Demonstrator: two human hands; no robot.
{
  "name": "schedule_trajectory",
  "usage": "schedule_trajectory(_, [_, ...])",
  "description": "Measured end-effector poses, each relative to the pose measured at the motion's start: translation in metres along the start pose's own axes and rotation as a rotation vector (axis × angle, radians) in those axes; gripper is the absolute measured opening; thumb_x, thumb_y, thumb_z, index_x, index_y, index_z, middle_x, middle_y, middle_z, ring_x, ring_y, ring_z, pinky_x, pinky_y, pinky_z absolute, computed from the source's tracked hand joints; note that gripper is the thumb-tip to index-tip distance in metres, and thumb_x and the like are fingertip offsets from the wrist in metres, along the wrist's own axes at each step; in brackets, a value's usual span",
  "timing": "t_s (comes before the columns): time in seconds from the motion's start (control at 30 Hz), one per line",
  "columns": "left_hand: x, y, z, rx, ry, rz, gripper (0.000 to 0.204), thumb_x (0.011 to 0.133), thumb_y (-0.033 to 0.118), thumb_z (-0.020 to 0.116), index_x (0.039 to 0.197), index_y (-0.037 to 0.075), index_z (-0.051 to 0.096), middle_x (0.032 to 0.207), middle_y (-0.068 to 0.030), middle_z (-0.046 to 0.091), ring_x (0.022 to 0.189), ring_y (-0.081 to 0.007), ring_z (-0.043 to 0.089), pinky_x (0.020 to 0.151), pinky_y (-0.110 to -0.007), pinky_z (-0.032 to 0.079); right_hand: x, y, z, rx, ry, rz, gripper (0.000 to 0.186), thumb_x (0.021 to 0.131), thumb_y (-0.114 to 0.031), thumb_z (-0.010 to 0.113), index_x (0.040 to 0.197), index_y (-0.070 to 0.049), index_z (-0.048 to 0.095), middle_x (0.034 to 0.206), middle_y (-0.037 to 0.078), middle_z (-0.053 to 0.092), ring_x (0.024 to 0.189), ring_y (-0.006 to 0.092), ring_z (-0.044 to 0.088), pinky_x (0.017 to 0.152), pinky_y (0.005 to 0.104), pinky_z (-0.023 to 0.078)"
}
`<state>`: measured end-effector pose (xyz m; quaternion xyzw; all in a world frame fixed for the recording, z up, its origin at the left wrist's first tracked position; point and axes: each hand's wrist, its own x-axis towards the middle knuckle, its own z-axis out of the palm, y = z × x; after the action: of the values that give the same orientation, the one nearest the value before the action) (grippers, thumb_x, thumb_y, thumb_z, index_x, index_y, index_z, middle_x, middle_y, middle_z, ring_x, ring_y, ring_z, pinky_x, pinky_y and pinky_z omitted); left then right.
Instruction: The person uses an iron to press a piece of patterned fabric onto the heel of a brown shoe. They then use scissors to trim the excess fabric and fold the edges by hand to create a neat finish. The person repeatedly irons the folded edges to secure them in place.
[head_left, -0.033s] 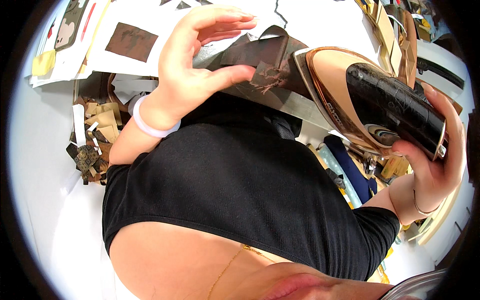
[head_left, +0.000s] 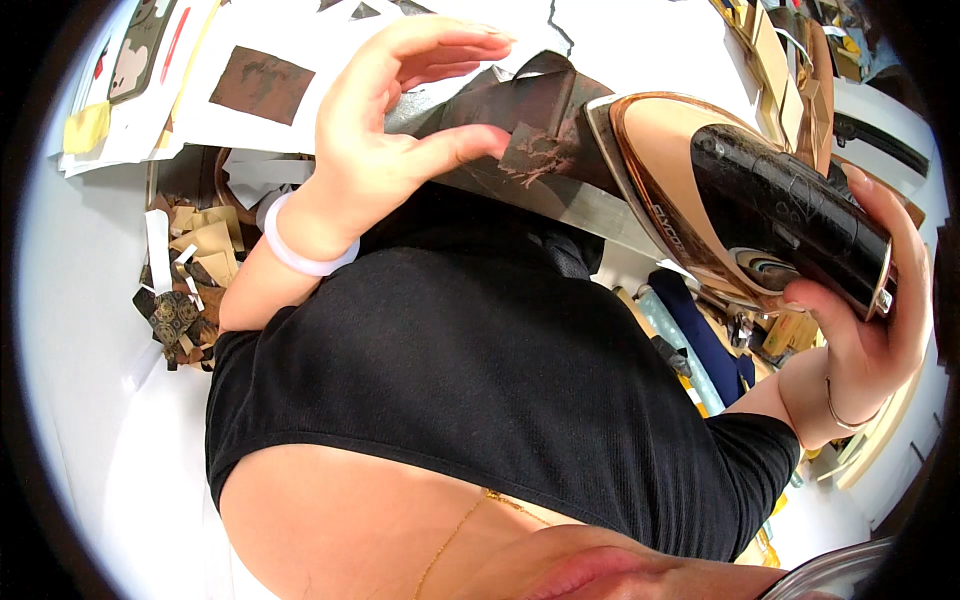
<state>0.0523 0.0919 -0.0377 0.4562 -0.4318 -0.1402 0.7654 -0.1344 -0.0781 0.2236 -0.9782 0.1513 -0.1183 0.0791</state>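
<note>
My right hand (head_left: 870, 290) is wrapped round the black handle of a clothes iron (head_left: 650, 150) with a beige and copper-coloured body. The iron's soleplate edge rests over the right end of a dark brown piece of material (head_left: 500, 105), which has a frayed edge and a folded strip on top. My left hand (head_left: 390, 120) is spread above the left part of this piece, fingers curved and thumb apart from them. The thumb tip is at the frayed flap, touching or just beside it. A flat brown square (head_left: 262, 85) of similar material lies to the left.
The white work surface (head_left: 660, 45) carries a phone in a patterned case (head_left: 140, 50), a red pen (head_left: 176, 45) and a yellow pad (head_left: 88, 127) at far left. Scraps (head_left: 195, 290) heap below left. Rolls of material (head_left: 700, 340) stand below right, brown card pieces (head_left: 775, 80) at upper right.
</note>
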Motion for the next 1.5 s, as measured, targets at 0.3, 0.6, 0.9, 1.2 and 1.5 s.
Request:
schedule_trajectory(0.3, [0.003,0.006,-0.009,0.14,-0.161,-0.068,0.042,0.077,-0.006,0.076,0.118,-0.007,0.07,0.121,-0.0173,0.069,0.115,-0.0292,0.065,0.101,-0.038,0.049,0.001,-0.001,-0.002,-0.009,-0.023,0.005,0.08,0.056,-0.024,0.09,0.126,0.007,0.066,0.119,0.02,0.071,0.11,0.0315,0.071,0.097,0.038,0.059])
schedule_trajectory(0.6, [0.004,0.006,-0.007,0.164,-0.136,-0.034,0.044,0.074,-0.005,0.08,0.117,-0.003,0.073,0.117,-0.0148,0.071,0.11,-0.0269,0.067,0.097,-0.035,0.051,0.005,-0.01,0.006,0.034,-0.024,0.03,0.082,0.056,-0.023,0.09,0.127,0.007,0.065,0.12,0.021,0.071,0.108,0.0329,0.072,0.096,0.0392,0.06])
schedule_trajectory(0.9, [0.004,0.005,-0.007,0.169,-0.136,-0.008,0.042,0.074,-0.004,0.08,0.116,-0.004,0.072,0.117,-0.0156,0.07,0.11,-0.0278,0.067,0.097,-0.036,0.051,-0.006,-0.007,0.0,0.056,0.005,0.11,0.084,0.051,-0.025,0.091,0.125,0.007,0.065,0.118,0.02,0.071,0.106,0.0316,0.072,0.092,0.0375,0.061])
schedule_trajectory(1.2, [0.006,0.003,-0.006,0.196,-0.112,0.019,0.045,0.073,0.002,0.087,0.116,0.001,0.075,0.114,-0.0125,0.073,0.106,-0.0243,0.07,0.093,-0.032,0.054,-0.003,-0.002,-0.006,0.011,-0.066,0.09,0.084,0.053,-0.023,0.091,0.127,0.006,0.064,0.119,0.021,0.07,0.108,0.0327,0.072,0.096,0.0394,0.06])
schedule_trajectory(1.5, [0.008,0.001,-0.007,0.173,-0.125,0.017,0.046,0.072,0.002,0.087,0.116,0.001,0.075,0.114,-0.0127,0.073,0.106,-0.0244,0.07,0.094,-0.032,0.055,0.005,-0.002,0.002,0.057,-0.041,0.113,0.083,0.055,-0.021,0.091,0.129,0.006,0.063,0.12,0.023,0.07,0.108,0.0355,0.071,0.097,0.0403,0.059])
